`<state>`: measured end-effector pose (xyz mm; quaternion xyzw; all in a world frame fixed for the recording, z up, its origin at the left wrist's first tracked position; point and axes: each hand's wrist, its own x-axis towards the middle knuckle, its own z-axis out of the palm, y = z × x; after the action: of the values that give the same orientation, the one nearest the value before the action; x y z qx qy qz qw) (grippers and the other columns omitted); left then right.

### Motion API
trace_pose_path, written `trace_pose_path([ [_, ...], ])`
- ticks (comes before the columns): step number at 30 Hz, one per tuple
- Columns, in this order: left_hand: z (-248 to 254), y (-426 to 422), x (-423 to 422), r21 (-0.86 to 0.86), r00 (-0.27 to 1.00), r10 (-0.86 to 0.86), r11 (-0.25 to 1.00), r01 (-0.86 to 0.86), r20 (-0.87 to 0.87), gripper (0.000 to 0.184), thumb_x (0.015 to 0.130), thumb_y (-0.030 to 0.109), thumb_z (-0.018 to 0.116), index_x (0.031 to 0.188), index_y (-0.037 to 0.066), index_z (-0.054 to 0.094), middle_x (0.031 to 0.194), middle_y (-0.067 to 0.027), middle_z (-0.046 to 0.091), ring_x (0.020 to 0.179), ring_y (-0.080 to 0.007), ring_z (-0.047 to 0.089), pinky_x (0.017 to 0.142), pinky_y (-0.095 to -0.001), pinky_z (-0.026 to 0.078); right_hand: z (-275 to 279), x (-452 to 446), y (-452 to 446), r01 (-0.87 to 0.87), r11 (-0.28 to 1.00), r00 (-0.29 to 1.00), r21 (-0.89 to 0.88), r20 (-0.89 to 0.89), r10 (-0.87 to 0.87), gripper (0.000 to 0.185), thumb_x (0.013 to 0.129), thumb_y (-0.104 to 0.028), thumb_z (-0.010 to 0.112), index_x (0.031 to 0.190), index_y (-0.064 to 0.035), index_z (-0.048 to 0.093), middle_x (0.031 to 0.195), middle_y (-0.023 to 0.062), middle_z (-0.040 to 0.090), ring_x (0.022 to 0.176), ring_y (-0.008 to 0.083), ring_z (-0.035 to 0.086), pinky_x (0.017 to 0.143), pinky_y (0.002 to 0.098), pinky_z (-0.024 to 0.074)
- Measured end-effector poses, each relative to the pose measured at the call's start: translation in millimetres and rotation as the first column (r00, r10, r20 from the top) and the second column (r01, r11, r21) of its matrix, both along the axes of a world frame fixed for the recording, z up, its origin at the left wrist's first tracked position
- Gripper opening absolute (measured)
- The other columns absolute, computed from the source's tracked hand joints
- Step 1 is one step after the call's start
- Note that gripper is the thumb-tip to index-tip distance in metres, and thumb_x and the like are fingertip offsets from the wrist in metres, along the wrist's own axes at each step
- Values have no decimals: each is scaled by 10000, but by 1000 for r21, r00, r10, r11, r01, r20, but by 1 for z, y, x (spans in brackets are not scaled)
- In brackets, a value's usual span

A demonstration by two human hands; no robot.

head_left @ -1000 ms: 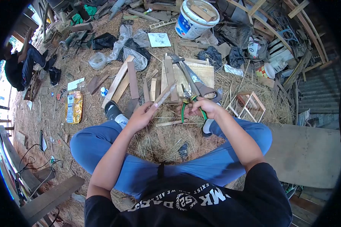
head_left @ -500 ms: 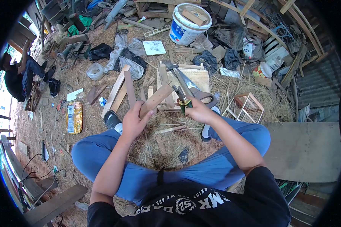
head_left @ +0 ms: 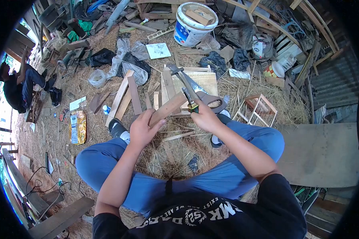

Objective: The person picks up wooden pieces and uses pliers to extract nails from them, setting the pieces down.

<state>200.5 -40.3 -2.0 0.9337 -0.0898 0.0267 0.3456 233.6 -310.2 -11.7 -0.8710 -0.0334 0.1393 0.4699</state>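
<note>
My left hand (head_left: 141,129) is closed around the lower end of a short wooden strip (head_left: 170,107), which slants up to the right. My right hand (head_left: 206,117) grips a pair of pliers (head_left: 192,106) with dark green and yellow handles. The jaws of the pliers point up, beside the strip's far end; whether they touch it I cannot tell. Just beyond both hands, a handsaw (head_left: 213,102) with a brown handle lies across a pale wooden board (head_left: 205,79). Thin wood slivers (head_left: 178,136) lie on the ground between my feet.
Planks (head_left: 119,97) lean to the left of the board. A small slatted wooden frame (head_left: 263,111) stands at the right. Farther back are a white bucket (head_left: 195,32) and black plastic bags (head_left: 214,63). Another person (head_left: 15,89) sits at the far left. A gold bag (head_left: 77,127) lies on the straw-covered ground.
The view has shifted slightly. The wooden strip's far end now sits a little more to the right, closer to the pliers. Both hands keep their hold.
</note>
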Motion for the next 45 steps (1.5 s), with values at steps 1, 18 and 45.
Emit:
trace_pose_path([
  [1, -3, 0, 0, 0, 1000, 0, 1000, 0, 0, 515, 871, 462, 762, 1174, 65, 634, 975, -194, 704, 846, -381, 699, 720, -442, 549, 3, -1, 1, 0, 1000, 1000, 0, 0, 0, 451, 865, -77, 567, 1301, 33, 542, 905, 113, 661, 805, 210, 628, 740, 364, 494],
  [18, -20, 11, -9, 32, 987, 11, 999, -16, 160, 508, 807, 502, 804, 1067, 90, 660, 845, -146, 702, 741, -342, 701, 638, -430, 553, 5, -11, 9, 48, 973, 934, 225, -355, 36, 166, 855, -92, 651, 990, -48, 566, 718, 20, 577, 528, 114, 517, 479, 281, 414],
  [45, -36, 19, -21, -345, 937, -217, 887, 307, 275, 517, 669, 327, 856, 997, -24, 665, 860, -173, 690, 757, -325, 696, 703, -376, 554, 73, -93, 8, 575, 94, 418, 812, -391, 820, 366, 728, 41, 677, 890, -141, 404, 680, -42, 348, 552, 96, 332, 526, 299, 253],
])
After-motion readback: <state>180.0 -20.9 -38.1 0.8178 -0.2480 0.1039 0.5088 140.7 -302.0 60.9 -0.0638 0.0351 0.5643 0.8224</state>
